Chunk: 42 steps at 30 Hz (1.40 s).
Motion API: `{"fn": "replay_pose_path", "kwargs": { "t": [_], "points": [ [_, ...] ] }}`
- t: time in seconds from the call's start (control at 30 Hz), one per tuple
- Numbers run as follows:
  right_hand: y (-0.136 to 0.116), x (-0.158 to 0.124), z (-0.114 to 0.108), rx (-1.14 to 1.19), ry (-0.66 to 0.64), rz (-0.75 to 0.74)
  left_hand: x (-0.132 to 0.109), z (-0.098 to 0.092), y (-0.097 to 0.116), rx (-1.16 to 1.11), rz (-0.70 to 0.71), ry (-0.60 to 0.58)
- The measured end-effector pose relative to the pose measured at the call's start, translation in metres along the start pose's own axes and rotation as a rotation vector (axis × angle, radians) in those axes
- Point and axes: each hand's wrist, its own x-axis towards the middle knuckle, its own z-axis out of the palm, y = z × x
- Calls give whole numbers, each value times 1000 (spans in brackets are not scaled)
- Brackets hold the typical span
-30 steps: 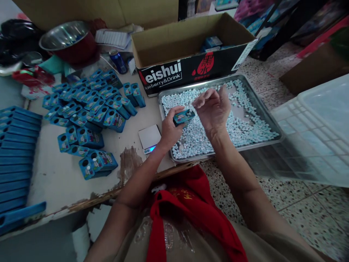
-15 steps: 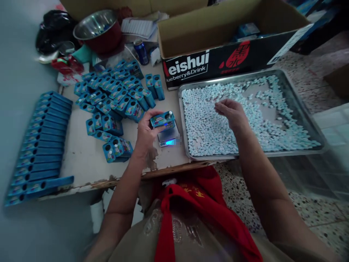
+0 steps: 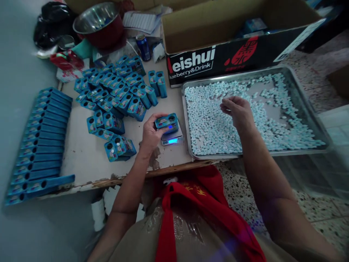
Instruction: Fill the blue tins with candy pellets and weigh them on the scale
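Note:
My left hand [image 3: 152, 131] is wrapped around a small blue printed box [image 3: 167, 123] with a dark round hole in its top. That box is over a small digital scale [image 3: 172, 139] with a lit blue display; whether it rests there, I cannot tell. Over the metal tray [image 3: 297, 85] of pale blue-white tablets [image 3: 215, 127], my right hand [image 3: 237, 111] has its fingers pinched together, and what is in them is hidden. Left of the scale stand several blue boxes [image 3: 117, 91] with similar holes. White tablets sit at the openings of two near boxes [image 3: 117, 148].
A long row of blue boxes [image 3: 43, 145] lines the table's left side. Behind the tray stands an open black carton [image 3: 196, 67]. A metal bowl [image 3: 95, 27], a blue can [image 3: 143, 48] and a black plastic bag [image 3: 53, 25] are at the back.
The white tablet at the opening of the held box is out of sight, and the hole shows dark. The whole view has shifted slightly. My right hand stays pinched over the tray.

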Motion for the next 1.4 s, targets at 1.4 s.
{"fn": "replay_pose_path", "kwargs": {
  "t": [1.4],
  "points": [
    [0, 8, 11, -1295, -187, -414, -54, -34, -49, 556, 294, 446]
  ]
}}
